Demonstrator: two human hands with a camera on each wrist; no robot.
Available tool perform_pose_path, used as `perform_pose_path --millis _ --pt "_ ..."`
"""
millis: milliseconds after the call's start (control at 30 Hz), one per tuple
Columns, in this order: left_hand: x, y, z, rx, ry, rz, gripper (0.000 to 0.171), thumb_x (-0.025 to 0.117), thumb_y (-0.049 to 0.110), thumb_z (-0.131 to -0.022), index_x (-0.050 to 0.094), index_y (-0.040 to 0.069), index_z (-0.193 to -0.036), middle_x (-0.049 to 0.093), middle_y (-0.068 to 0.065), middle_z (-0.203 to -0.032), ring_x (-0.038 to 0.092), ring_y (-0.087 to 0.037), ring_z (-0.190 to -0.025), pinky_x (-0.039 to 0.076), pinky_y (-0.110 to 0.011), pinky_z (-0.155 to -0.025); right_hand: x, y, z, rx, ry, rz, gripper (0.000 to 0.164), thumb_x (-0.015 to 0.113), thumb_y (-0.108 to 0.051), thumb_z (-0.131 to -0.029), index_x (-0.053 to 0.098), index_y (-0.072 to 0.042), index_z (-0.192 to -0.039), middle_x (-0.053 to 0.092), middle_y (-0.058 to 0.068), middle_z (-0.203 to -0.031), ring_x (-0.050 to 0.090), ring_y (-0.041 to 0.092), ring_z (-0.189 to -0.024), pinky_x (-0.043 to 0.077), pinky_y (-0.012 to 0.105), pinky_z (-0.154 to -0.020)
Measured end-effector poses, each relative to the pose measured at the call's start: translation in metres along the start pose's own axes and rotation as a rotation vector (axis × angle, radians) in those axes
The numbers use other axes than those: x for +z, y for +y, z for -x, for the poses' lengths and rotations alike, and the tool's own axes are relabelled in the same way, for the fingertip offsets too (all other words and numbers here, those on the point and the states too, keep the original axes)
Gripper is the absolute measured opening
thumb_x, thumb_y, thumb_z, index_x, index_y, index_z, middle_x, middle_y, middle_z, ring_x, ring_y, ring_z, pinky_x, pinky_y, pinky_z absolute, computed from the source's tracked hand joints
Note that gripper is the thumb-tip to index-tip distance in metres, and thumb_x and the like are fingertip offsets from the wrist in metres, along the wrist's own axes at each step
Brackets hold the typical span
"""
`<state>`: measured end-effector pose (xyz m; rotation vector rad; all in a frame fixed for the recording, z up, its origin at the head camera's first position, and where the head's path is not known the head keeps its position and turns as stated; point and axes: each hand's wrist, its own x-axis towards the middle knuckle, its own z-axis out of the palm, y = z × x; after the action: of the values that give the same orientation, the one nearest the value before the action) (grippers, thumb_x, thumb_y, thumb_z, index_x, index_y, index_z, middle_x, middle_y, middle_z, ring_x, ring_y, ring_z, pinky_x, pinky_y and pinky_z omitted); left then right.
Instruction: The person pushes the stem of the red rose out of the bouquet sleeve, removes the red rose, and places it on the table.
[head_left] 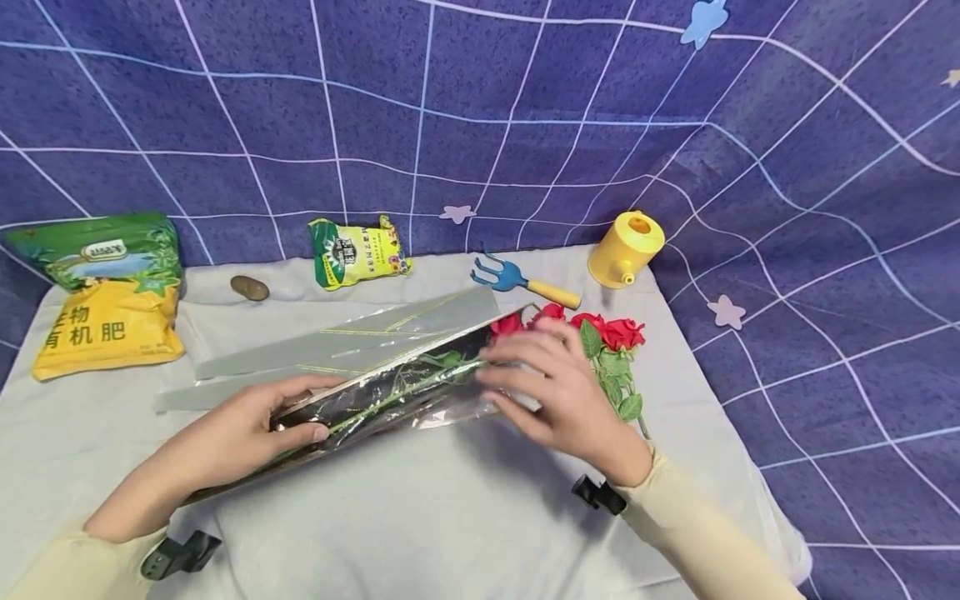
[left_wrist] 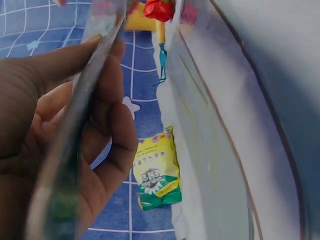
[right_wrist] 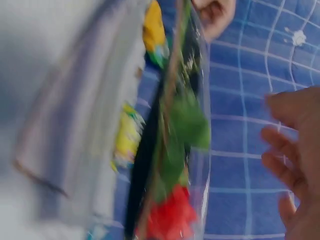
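Observation:
A clear plastic flower sleeve (head_left: pixel 457 410) with a dark backing slants above the table, a single red rose (right_wrist: pixel 172 215) inside it. My left hand (head_left: pixel 243 425) pinches the sleeve's lower end between thumb and fingers; the left wrist view shows its edge almost side-on. Near the bloom end is my right hand (head_left: pixel 558 400), fingers spread and slightly bent. In the right wrist view that hand stands apart from the sleeve and holds nothing. Several loose red roses (head_left: pixel 624 333) with green leaves lie beyond the right hand, partly hidden by it.
Flat greyish sleeves (head_left: pixel 258 354) lie behind the held one. Along the back are a green-and-yellow fertilizer bag (head_left: pixel 112 308), a brown stone (head_left: pixel 250 288), a smaller yellow-green packet (head_left: pixel 360 252), a blue hand rake (head_left: pixel 510 277) with a yellow handle, and a yellow watering can (head_left: pixel 626 250).

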<state>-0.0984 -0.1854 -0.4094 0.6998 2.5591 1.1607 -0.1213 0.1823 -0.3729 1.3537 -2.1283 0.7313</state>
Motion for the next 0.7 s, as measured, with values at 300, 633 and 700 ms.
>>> perform_pose_path --millis 300,633,700 --pt "-0.005 0.017 -0.007 -0.018 0.084 0.054 0.051 0.067 0.032 -0.087 0.046 0.039 -0.133 0.051 0.011 -0.13 0.051 -0.02 -0.115 0.045 -0.039 -0.088 0.056 0.007 0.033 0.724 -0.18 -0.78 0.035 0.064 -0.024 -0.09 0.057 -0.005 -0.119 0.065 0.002 -0.102 0.062 0.02 -0.089 0.052 0.036 -0.075" --pt "0.003 0.03 -0.011 -0.007 0.083 0.058 0.046 0.064 0.037 -0.088 0.048 0.035 -0.131 0.063 0.008 -0.108 0.06 -0.008 -0.09 0.048 -0.029 -0.073 0.057 0.013 0.0 0.975 0.618 -1.462 0.02 0.066 -0.012 -0.088 0.058 -0.003 -0.103 0.06 0.007 -0.095 0.057 0.017 -0.08 0.05 0.031 -0.075" --pt "0.005 0.03 -0.011 -0.017 0.049 0.063 0.04 0.063 0.039 -0.089 0.051 0.033 -0.126 0.066 0.01 -0.097 0.061 -0.007 -0.083 0.047 -0.029 -0.073 0.059 0.012 -0.002 0.97 0.662 -1.474 0.018 0.066 -0.013 -0.088 0.058 -0.005 -0.101 0.061 0.006 -0.095 0.057 0.015 -0.081 0.049 0.03 -0.075"
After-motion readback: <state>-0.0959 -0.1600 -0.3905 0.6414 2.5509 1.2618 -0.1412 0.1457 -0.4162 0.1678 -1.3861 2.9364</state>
